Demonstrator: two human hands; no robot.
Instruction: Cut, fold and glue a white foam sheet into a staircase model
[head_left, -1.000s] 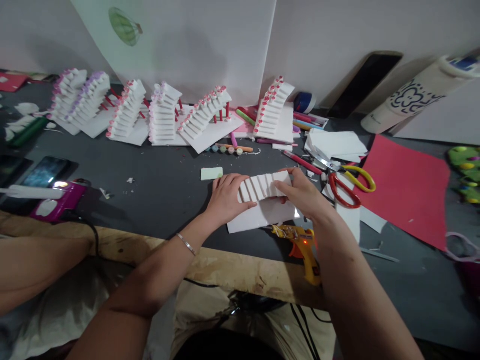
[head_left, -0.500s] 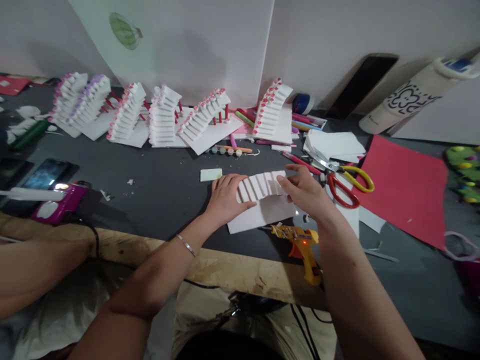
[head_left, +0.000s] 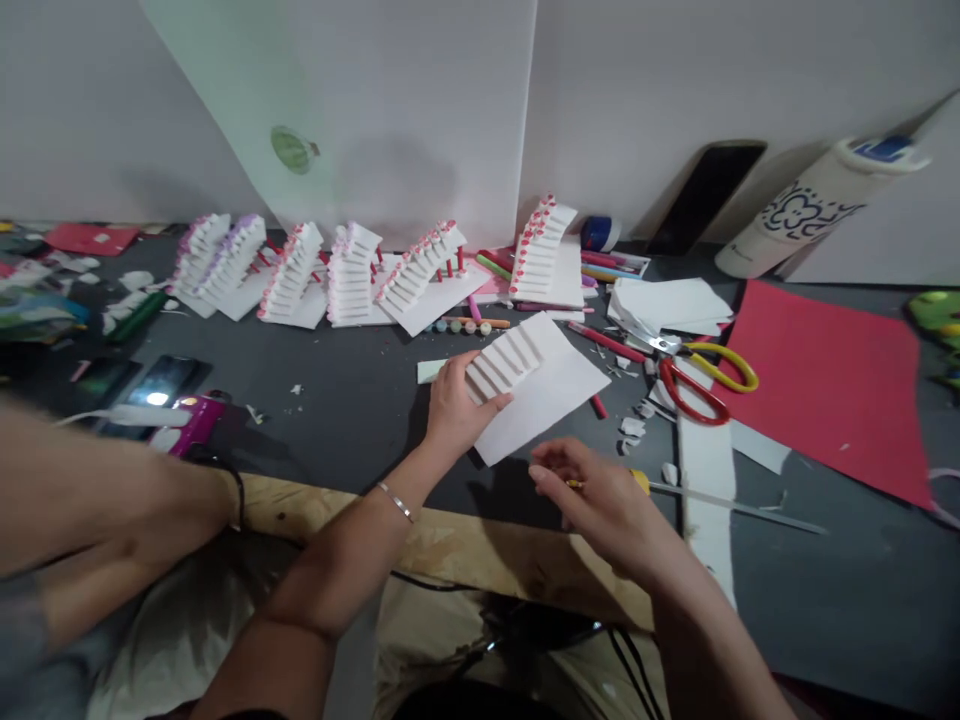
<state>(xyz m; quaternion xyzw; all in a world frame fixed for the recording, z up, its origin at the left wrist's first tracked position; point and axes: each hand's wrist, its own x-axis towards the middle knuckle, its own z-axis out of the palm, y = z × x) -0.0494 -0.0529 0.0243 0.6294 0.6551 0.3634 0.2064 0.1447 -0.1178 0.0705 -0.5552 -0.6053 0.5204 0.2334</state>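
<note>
My left hand [head_left: 459, 405] is closed on the left end of a small white model staircase [head_left: 506, 362]. Thumb in front and fingers behind, it holds the stairs tilted above a white board [head_left: 559, 375]. Nearer the table edge, my right hand [head_left: 592, 495] is over a yellow glue gun [head_left: 640, 481], fingers bent and thumb apart. Most of the gun is hidden by this hand; I see no firm grip on it. A pale strip [head_left: 430, 371] lies behind my left hand.
Several finished model staircases [head_left: 352, 285] line the back wall. Red-and-yellow scissors [head_left: 694, 390], red sheet [head_left: 825, 390], white scraps [head_left: 632, 428] and a bottle [head_left: 795, 215] lie or stand to the right. A magenta device [head_left: 199, 422] and another person's arm [head_left: 112, 490] are at left.
My right hand has left the staircase and come down toward me, over the glue gun. The staircase and board have turned, right side going up and away. My view has shifted a little left.
</note>
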